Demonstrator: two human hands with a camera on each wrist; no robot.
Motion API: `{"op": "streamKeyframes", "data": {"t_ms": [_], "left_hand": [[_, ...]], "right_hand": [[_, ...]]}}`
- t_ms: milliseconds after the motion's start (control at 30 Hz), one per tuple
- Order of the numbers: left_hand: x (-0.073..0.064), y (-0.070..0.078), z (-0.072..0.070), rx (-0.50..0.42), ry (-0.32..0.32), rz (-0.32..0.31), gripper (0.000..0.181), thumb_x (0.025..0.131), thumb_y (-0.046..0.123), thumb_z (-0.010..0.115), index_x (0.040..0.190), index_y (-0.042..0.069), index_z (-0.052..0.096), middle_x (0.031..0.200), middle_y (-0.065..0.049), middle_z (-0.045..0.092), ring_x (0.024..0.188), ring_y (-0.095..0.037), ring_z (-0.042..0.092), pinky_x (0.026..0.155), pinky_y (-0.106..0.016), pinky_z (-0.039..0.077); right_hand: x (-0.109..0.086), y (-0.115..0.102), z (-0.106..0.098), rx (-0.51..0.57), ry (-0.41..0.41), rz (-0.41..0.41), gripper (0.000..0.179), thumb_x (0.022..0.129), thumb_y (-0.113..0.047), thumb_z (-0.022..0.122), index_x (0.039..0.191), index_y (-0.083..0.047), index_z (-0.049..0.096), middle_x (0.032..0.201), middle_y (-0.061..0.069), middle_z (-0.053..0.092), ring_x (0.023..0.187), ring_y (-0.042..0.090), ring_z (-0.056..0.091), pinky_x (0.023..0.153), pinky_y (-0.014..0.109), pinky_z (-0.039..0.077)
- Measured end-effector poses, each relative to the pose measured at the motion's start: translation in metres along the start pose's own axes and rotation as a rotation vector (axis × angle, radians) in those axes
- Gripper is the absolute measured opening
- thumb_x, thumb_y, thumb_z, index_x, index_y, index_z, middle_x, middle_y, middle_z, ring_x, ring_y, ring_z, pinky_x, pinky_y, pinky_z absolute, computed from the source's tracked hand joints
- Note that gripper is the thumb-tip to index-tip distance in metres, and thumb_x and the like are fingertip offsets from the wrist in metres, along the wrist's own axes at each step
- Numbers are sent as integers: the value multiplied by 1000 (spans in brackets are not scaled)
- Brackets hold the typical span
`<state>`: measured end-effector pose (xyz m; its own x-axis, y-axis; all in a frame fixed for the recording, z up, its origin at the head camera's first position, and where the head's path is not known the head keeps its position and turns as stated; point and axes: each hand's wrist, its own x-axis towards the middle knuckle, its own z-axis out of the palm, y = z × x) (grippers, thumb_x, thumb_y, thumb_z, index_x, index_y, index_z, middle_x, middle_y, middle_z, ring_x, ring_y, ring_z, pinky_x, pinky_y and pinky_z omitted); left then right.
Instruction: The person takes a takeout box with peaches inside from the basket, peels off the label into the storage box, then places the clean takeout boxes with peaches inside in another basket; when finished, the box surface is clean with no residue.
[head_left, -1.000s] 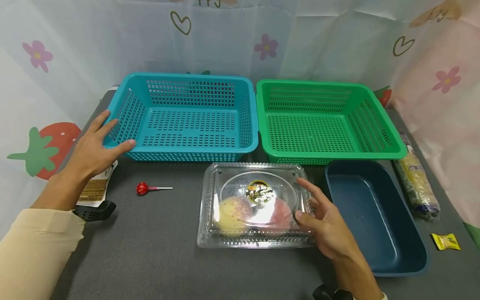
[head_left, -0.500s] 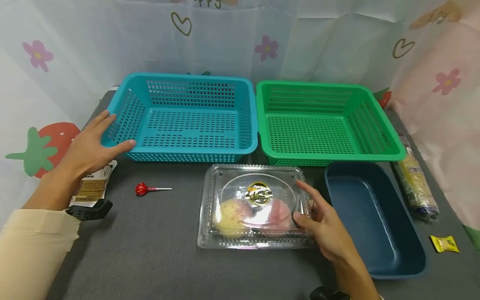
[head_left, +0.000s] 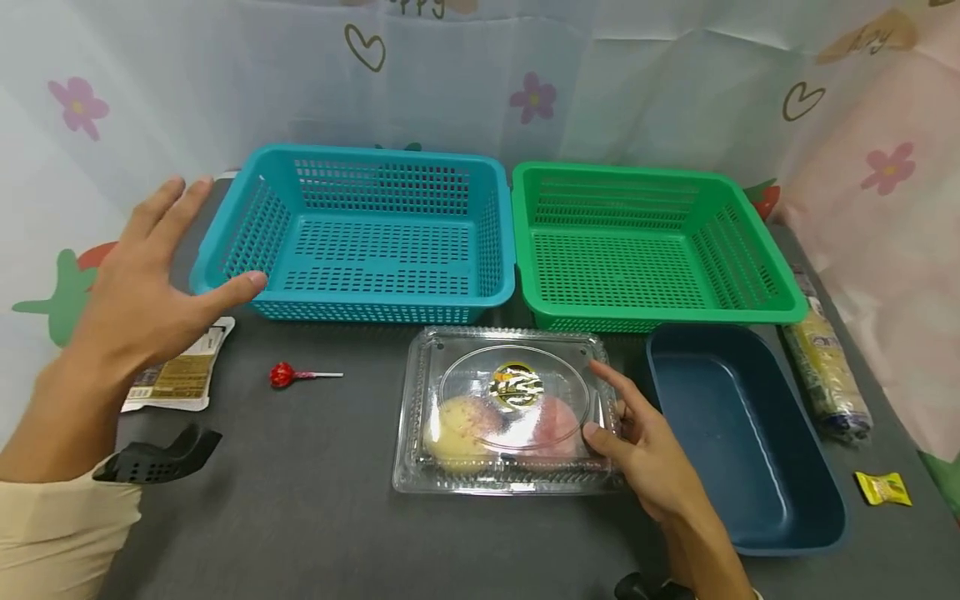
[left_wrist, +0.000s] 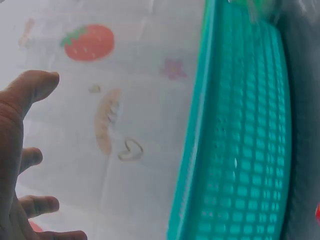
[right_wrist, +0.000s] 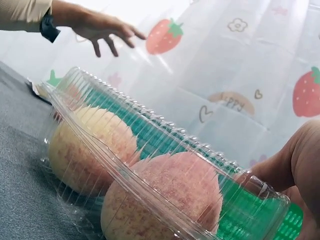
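On the grey table sits a clear plastic clamshell box [head_left: 468, 358] with two round, yellow-and-pink, peach-like pieces [right_wrist: 95, 150] inside. My right hand [head_left: 652, 458] grips the box at its right side, thumb near the lid's edge. In the right wrist view, part of that hand shows at the box's corner. My left hand [head_left: 142, 292] hovers by the left end of the blue basket [head_left: 382, 300], fingers spread and holding nothing. The left wrist view shows its fingers [left_wrist: 40, 205] apart from the basket's side.
A green basket [head_left: 660, 315] stands beside the blue one. In front of it is a dark blue tub [head_left: 750, 467]. A red lollipop [head_left: 282, 375] and a brown-and-white packet [head_left: 180, 375] lie left; a long clear packet [head_left: 828, 371] and a small yellow wrapper [head_left: 883, 488] lie right.
My left hand has come off the blue basket's left rim and risen toward the camera, uncovering more of the brown-and-white packet. The right hand keeps its place on the box.
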<state>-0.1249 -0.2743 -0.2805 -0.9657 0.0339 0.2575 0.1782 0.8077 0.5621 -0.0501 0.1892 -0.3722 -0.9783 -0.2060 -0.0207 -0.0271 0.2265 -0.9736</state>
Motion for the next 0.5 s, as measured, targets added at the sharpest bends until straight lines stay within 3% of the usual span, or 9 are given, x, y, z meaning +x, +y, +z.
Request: {"op": "streamKeyframes", "data": {"t_ms": [267,500], "left_hand": [[-22,30,11,-150,81,133,86,81,33,76,153,32,29,159,3,14,143,-23,12,103,-70,14],[-37,44,19,-193,72,205,90,78,36,79,153,25,31,159,-1,13,142,-26,15,100,-73,17]], "right_hand": [[-1,1,-2,-8,-2,-27,65,92,-1,63,150,-15,36,77,13,32,61,18,31,52,31,34],[0,1,0,-19,-4,-26,65,92,-3,64,150,-17,37,78,14,31,61,17,30,53,30,33]]}}
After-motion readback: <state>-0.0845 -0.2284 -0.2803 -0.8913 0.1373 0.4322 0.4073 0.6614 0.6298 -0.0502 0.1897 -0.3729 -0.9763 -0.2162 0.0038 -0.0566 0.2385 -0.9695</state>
